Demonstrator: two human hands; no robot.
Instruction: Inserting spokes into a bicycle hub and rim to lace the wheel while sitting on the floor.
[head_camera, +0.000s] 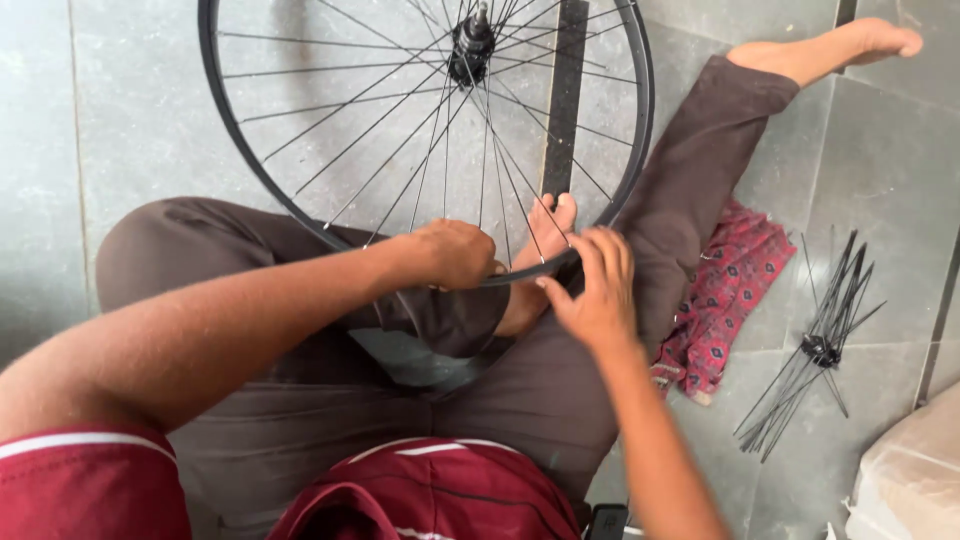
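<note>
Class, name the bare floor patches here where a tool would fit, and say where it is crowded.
Free: grey tiles left of the wheel rim; tiles between red cloth and spoke bundle. Crowded: lap, where left hand and right hand grip the rim.

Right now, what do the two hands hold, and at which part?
Both the left hand and the right hand hold the bicycle wheel at the lowest part of its rim, close to the spoke ends.

A pale, plastic-wrapped package (912, 470) is lying on the floor at my far right, cut off by the frame's lower corner. I am seeing no labels, signs or screens.
</note>
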